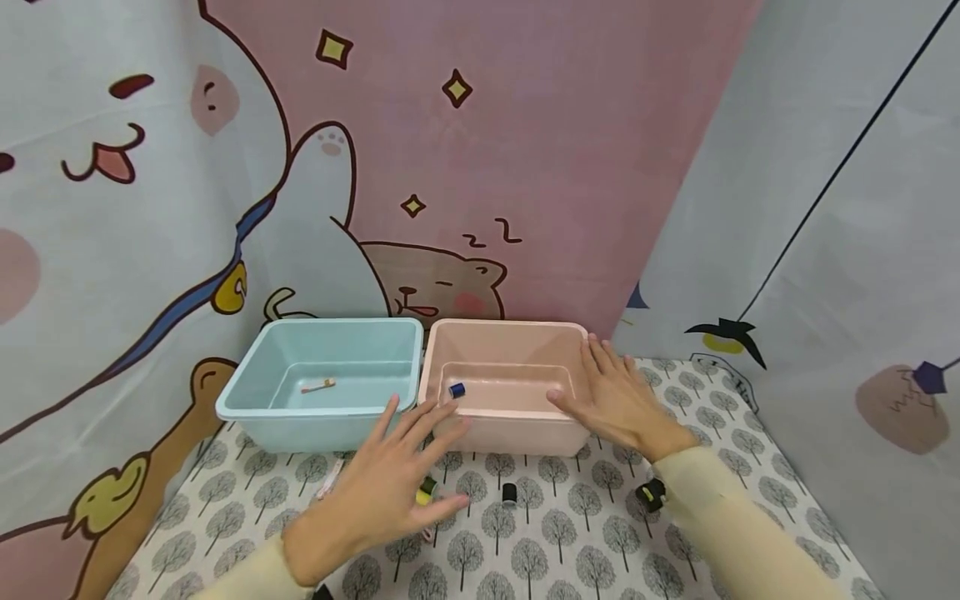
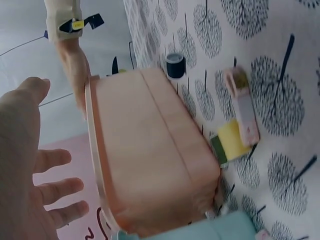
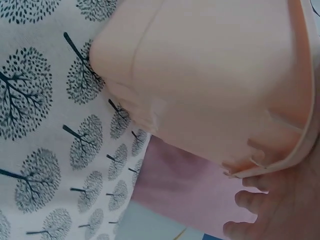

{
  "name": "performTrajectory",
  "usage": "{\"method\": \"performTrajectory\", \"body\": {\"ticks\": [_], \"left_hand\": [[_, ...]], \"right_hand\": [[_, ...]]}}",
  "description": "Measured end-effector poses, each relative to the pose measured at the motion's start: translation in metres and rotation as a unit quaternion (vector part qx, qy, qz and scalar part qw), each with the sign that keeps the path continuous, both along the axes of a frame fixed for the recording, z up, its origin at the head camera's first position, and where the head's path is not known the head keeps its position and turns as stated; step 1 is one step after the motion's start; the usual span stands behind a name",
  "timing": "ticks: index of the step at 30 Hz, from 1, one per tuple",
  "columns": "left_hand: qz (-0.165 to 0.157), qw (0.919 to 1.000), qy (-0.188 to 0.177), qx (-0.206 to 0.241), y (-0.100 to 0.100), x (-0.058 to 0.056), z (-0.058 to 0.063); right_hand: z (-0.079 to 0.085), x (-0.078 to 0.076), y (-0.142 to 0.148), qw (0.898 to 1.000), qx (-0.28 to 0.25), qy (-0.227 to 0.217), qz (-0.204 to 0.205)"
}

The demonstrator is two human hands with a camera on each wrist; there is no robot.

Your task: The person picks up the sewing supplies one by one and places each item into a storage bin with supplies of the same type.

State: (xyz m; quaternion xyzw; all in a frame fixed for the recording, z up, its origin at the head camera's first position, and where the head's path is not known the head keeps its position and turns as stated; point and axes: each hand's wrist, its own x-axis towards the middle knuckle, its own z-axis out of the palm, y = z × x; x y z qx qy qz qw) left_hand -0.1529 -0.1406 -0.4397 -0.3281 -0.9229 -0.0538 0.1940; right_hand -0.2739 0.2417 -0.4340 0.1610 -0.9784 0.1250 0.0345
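My right hand lies along the right rim of the pink bin, fingers straight, thumb over the bin's inside. My left hand hovers with fingers spread in front of the two bins, its fingertips near the pink bin's front left corner; it holds nothing. Inside the pink bin lies a small dark blue spool. The light blue bin beside it holds a small, thin brownish piece. Partly behind my left hand are a yellow-and-green block and a slim pink-and-white item.
A small black spool stands on the tree-print cloth before the pink bin. A black strap with a yellow mark sits at my right wrist. A cartoon-print curtain hangs close behind the bins.
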Motion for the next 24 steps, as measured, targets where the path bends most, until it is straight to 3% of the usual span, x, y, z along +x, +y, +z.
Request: {"method": "performTrajectory", "body": {"ticks": [5, 9, 16, 24], "left_hand": [[-0.035, 0.9994, 0.006, 0.004, 0.014, 0.003, -0.009], [-0.056, 0.9983, -0.018, -0.003, 0.022, 0.002, -0.015], [-0.065, 0.9952, -0.074, 0.000, 0.034, -0.002, -0.028], [-0.060, 0.9926, -0.102, -0.026, 0.052, -0.012, -0.049]], "right_hand": [[-0.005, 0.000, -0.001, 1.000, 0.001, -0.003, -0.006], [-0.005, 0.000, -0.001, 1.000, -0.004, 0.003, -0.008], [-0.006, -0.003, -0.002, 1.000, -0.008, 0.011, -0.004], [-0.009, -0.004, 0.000, 1.000, -0.005, 0.014, 0.001]]}}
